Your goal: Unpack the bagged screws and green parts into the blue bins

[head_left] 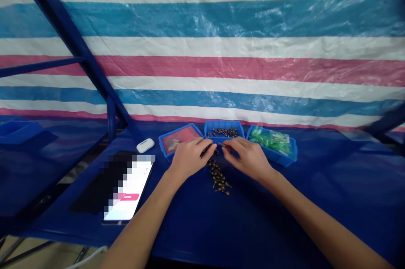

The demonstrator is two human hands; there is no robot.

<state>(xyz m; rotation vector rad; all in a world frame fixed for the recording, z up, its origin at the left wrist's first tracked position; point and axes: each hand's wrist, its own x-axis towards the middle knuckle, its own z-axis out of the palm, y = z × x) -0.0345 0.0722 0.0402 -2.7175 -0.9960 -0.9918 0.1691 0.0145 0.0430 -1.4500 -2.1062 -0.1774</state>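
Observation:
My left hand (190,156) is curled at the front of the bins, with small dark brass-coloured screw-like pieces showing between its thumb and fingers. Facing it, my right hand (247,156) pinches one such small piece (224,145) between thumb and fingertips. The two hands are a short gap apart. Below them, a loose pile of screw-like pieces (219,178) lies on the blue tabletop (247,222). Behind the hands, a blue bin (223,124) holds several more of these pieces. Their exact kind is too small to tell.
At left, a blue tray (163,144) has a reddish bottom and small light pieces; at right, a blue bin (289,160) holds green plastic bags (268,139). A white earbud case (145,145) and a lit phone (129,193) lie left. Striped sheeting (221,66) hangs behind.

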